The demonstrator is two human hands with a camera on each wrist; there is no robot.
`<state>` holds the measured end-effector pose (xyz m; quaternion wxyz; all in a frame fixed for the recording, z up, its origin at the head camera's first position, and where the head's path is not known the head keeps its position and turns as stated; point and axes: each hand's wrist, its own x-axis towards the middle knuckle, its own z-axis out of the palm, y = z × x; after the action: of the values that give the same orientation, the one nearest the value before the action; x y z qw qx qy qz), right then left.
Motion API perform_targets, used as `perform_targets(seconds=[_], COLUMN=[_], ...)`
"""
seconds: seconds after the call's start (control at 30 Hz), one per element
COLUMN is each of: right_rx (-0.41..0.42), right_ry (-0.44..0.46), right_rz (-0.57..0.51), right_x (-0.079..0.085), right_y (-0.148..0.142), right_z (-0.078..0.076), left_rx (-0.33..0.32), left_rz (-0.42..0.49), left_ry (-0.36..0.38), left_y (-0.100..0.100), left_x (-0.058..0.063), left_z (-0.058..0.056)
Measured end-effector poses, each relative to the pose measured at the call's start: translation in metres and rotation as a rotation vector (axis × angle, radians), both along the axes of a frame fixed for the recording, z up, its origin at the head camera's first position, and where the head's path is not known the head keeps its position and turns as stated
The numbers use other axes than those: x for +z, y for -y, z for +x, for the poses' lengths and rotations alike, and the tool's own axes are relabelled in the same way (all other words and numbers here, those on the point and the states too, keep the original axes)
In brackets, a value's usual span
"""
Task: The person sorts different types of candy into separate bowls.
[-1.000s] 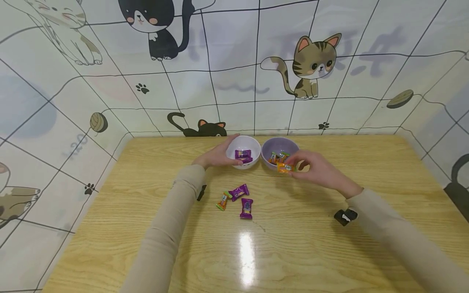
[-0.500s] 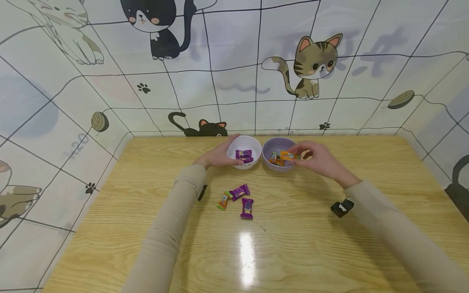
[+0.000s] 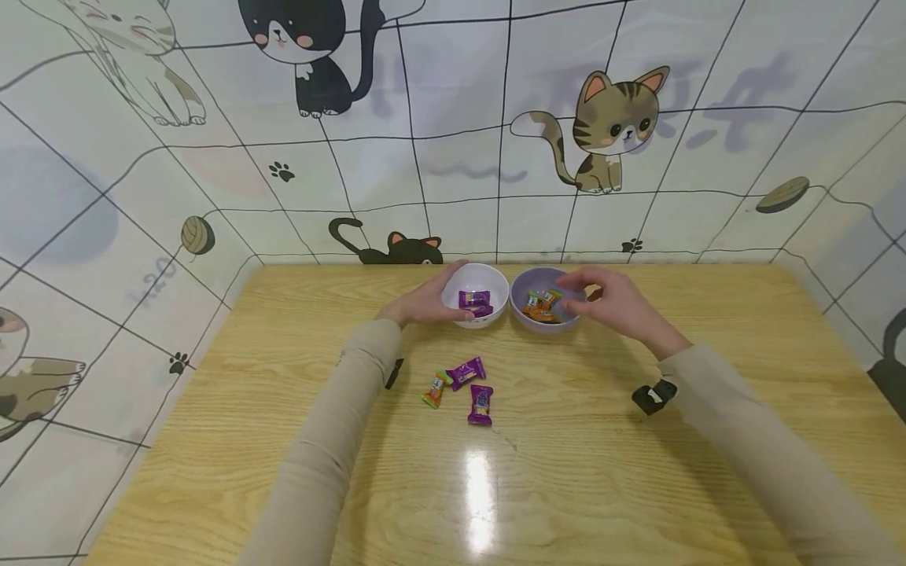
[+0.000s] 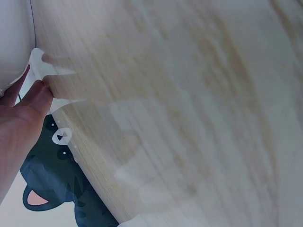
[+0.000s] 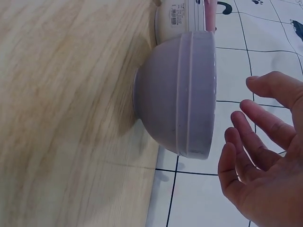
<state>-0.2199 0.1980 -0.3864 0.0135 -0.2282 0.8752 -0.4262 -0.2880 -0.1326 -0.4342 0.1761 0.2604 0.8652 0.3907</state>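
Observation:
With the thumb at its front and fingers at the back, my left hand (image 3: pixel 429 302) grips the side of a white bowl (image 3: pixel 501 295). Two purple-wrapped candies (image 3: pixel 474 299) lie inside that bowl. Over the right rim of a lilac bowl (image 3: pixel 545 326) is my right hand (image 3: pixel 610 300), its thumb and fingers apart and nothing between them. Several orange-and-green wrapped candies (image 3: pixel 542 314) rest in the lilac bowl. The right wrist view shows the fingers (image 5: pixel 255 137) spread above the rim of the bowl. In the left wrist view the white bowl is mostly cut off.
On the table (image 3: pixel 580 472), in front of the bowls, lie an orange-and-green candy (image 3: pixel 436 390) and two purple candies, one slanted (image 3: pixel 467 373) and one upright (image 3: pixel 480 405). A wall sheet (image 3: pixel 467 157) printed with cats stands right behind the bowls.
My right hand has moved the orange candy back over the lilac bowl and let it go; it now lies among the others there. The left hand stays on the white bowl.

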Motion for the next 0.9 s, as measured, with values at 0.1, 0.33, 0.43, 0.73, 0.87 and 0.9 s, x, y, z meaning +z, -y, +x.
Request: perform_targets(seconds=[0.1,0.33,0.43,0.73,0.87,0.9], right_rx=[0.006,0.041,0.062,0.105,0.124,0.129], right_ry=[-0.011,-0.079,-0.099,-0.117,-0.125,-0.121], right_rz=[-0.005,-0.007,-0.039,-0.076,-0.081,-0.083], right_x=[-0.003,-0.007,-0.008,-0.015,-0.022,-0.024], right_y=[0.000,0.004,0.008,0.018,0.023,0.024], right_z=[0.005,0.023,0.030,0.044,0.048,0.049], left_rx=[0.005,0.010,0.009,0.010,0.011,0.012], left_rz=[0.008,0.017,0.017,0.024,0.025,0.024], left_ry=[0.003,0.008,0.009,0.017,0.029,0.032], left_y=[0.000,0.000,0.000,0.000,0.000,0.000], left_x=[0.000,-0.001,-0.001,0.000,0.000,0.000], left_z=[0.000,-0.002,-0.002,-0.001,-0.001,-0.001])
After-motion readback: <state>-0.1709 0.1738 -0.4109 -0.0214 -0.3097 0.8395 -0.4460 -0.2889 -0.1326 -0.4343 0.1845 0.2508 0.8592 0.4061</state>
